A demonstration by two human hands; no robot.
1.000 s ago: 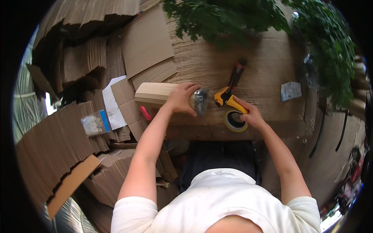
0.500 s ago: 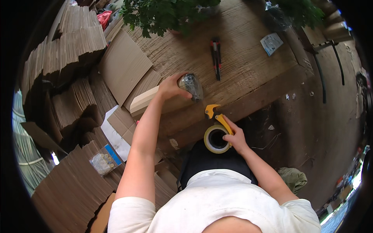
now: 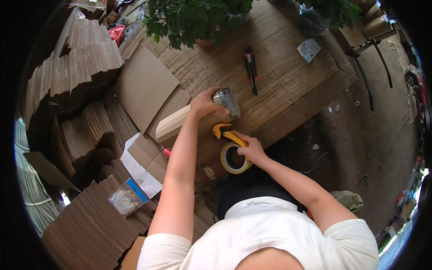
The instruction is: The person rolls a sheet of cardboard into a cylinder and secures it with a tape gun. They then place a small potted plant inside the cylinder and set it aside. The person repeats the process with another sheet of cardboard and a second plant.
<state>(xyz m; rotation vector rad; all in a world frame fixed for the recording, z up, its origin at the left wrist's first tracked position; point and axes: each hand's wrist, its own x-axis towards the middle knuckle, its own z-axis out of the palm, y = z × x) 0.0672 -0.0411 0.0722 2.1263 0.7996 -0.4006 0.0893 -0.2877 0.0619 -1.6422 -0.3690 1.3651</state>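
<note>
My left hand [image 3: 208, 104] is closed round a rounded bundle in clear, shiny wrapping [image 3: 226, 101] on the wooden table. A long, folded cardboard piece [image 3: 173, 123] runs from beside that bundle under my left forearm; whether the two are joined I cannot tell. Near the table's front edge, my right hand [image 3: 252, 149] grips the handle of a yellow tape dispenser [image 3: 235, 138]. It carries a wide roll of tape [image 3: 225, 165], and its orange-yellow head [image 3: 219, 130] is just below the bundle, apart from it.
On the wooden table [image 3: 283, 85] lie a red-and-black utility knife [image 3: 251, 69] and a small printed packet [image 3: 309, 49]. Leafy green plants [image 3: 193, 20] stand at the far side. Flat cardboard [image 3: 146, 87] and tall cardboard stacks [image 3: 74, 58] crowd the left, with a small-parts bag [image 3: 127, 198] on top.
My right hand has brought the tape dispenser left and slightly up, closer to the bundle. My left hand keeps its hold. The whole view has shifted a little.
</note>
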